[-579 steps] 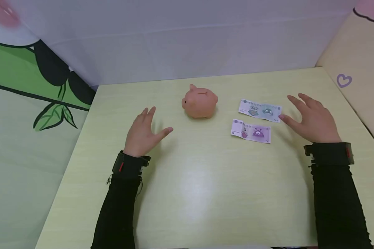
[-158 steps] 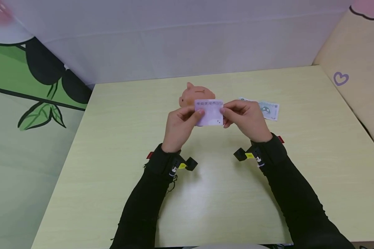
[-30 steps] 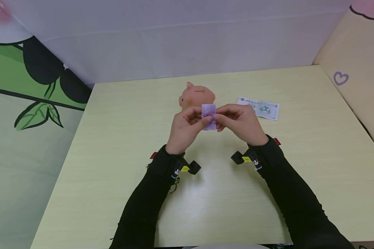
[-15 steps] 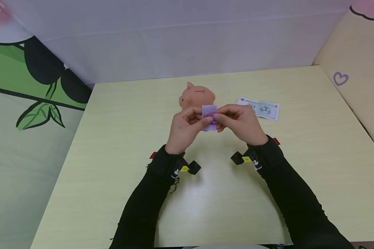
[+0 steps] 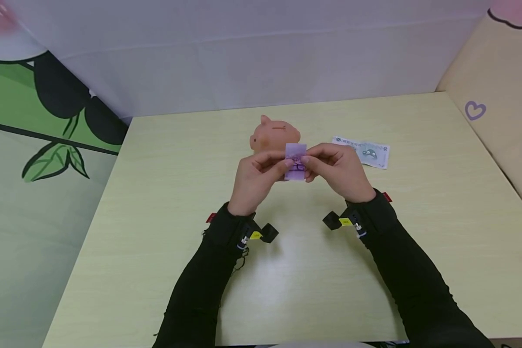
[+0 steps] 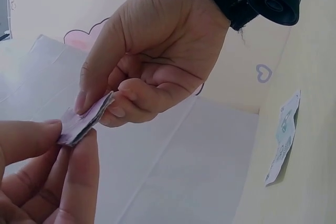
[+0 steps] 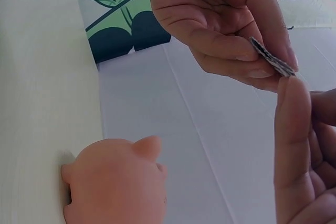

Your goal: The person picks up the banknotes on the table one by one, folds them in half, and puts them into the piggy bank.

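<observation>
A purple banknote [image 5: 295, 161], folded into a small thick strip, is held up in front of the piggy bank. My left hand [image 5: 256, 181] pinches its left side between thumb and fingers, and my right hand [image 5: 341, 171] pinches the right side. The fingertips of both hands nearly meet on the note. In the left wrist view the folded banknote [image 6: 84, 121] shows layered edges. Just behind the hands stands the pink piggy bank [image 5: 275, 134], its slot facing up and its lower part hidden by the left hand and note.
A green-printed 50 banknote [image 5: 371, 153] lies flat on the pale wooden table [image 5: 296, 290], right of the piggy bank and partly behind my right hand. A lilac cloth wall [image 5: 261, 63] rises behind the table.
The purple banknote, earlier flat on the table, then held folded in half, is now folded narrower in both hands. Over the last half second, hands and note have shifted slightly.
</observation>
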The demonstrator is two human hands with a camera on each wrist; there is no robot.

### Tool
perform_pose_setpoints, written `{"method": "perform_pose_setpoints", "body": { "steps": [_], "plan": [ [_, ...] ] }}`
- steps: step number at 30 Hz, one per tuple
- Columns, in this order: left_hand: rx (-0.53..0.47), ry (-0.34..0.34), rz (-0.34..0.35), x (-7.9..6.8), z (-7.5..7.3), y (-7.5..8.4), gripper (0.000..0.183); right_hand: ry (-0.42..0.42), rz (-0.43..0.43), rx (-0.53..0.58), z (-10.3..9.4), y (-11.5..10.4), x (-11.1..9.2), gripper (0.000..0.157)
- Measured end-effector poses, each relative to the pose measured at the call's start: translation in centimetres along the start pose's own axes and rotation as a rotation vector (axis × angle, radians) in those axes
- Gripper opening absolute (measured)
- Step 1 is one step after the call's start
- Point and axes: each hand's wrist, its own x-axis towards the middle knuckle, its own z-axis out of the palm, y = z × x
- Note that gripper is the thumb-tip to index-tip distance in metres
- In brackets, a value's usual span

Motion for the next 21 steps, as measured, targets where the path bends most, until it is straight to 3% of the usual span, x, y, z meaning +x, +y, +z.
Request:
{"method": "perform_pose_setpoints", "body": {
  "steps": [21],
  "plan": [
    [-0.01,0.056,-0.035,2.2,0.8,0.1,0.02,-0.051,0.016,0.027,-2.4,0.2,2.1,0.02]
  ]
}}
